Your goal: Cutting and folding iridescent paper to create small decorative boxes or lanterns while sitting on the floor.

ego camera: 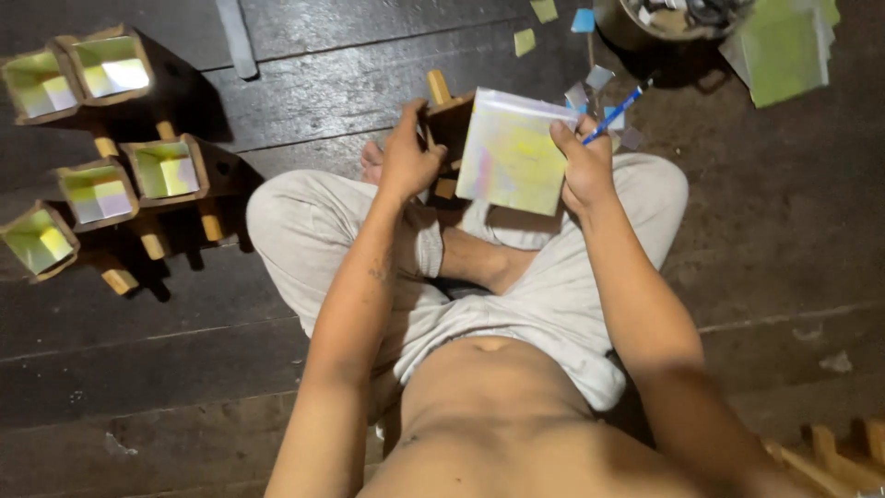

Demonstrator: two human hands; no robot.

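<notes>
Dark wooden floorboards [756, 240] fill the frame, and a person sits cross-legged on them in pale grey trousers [553, 304]. At upper centre the person holds a small open wooden box on a peg handle [449, 115], with a shiny iridescent yellow-green sheet [512, 152] laid against its side. The left hand [406, 157] has its grip closed round the box's left edge. The right hand [585, 166] pinches the sheet's right edge, thumb on top, and a blue pen [616, 112] sticks up from its fingers. Five finished boxes lined with the same shiny paper [166, 168] lie at the upper left. Small paper scraps [525, 41] are scattered along the top edge.
</notes>
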